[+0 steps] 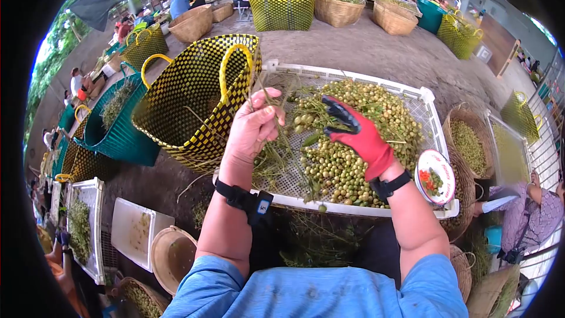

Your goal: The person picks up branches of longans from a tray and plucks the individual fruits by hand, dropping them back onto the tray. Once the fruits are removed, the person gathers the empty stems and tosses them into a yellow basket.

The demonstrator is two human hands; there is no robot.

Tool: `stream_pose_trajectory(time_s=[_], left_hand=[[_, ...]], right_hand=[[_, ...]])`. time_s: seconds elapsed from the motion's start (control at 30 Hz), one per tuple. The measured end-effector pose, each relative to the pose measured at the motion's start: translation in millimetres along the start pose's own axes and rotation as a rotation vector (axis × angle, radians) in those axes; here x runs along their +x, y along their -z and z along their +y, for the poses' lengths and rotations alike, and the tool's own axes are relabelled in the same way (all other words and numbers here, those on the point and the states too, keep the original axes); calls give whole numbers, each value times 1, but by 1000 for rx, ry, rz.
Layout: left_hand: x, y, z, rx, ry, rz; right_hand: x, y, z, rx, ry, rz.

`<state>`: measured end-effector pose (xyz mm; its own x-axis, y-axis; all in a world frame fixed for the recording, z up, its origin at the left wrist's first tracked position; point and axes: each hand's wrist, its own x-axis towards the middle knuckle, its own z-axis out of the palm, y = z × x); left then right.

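My bare left hand (257, 121) is closed around a bunch of thin green-brown stems (281, 135), held up over the left side of a white perforated tray (347, 75). My right hand (362, 135) wears a red glove with black fingertips. Its thumb and fingers are apart, pointing left toward the stems, and nothing shows between them. Beneath it, small round yellow-green fruits (335, 168) lie heaped on the tray. Loose stripped stems (271, 168) rest at the tray's left end.
A black-and-yellow woven basket (200, 82) stands left of the tray. On the tray's right corner sits a white bowl (445, 191) with red and green bits. A teal basket (120, 112), a wicker basket of fruit (468, 147) and a round tub (172, 259) stand around. Other people sit nearby.
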<state>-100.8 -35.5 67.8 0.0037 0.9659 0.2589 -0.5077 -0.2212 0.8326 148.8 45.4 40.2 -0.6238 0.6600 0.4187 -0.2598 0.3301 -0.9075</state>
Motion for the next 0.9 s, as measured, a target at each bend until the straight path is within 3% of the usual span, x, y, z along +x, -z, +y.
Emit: stream_pose_trajectory(time_s=[0.07,0.17,0.33,0.4,0.43,0.6,0.67,0.73,0.8,0.83,0.9], left_hand=[[2,-16,-10,-27,78,-35],[3,-33,-28,-101,135,-108],[8,-47,-41,-113,251,-210],[9,-49,-43,-132,256,-198],[11,-48,-45,-174,235,-203],[17,-38,-44,-131,178,-56],[19,-30,-46,-157,190,52],[20,-25,-50,-163,188,21],[21,-23,-52,-146,181,38],[21,-24,-51,-145,180,37],[20,-24,-50,-150,136,56]], right_hand=[[-2,-11,-4,-69,-13,-50],[-3,-19,-2,-405,76,-92],[-8,-15,65,-420,26,-115],[-11,-14,86,-48,-220,-138],[-19,-17,51,-153,-175,-115],[-22,4,62,-16,-300,-58],[-21,11,58,-190,-296,-12],[-23,16,60,-226,-246,67],[-19,23,67,-651,-519,125],[-18,21,51,-650,-517,126],[-21,20,21,-1112,-672,40]])
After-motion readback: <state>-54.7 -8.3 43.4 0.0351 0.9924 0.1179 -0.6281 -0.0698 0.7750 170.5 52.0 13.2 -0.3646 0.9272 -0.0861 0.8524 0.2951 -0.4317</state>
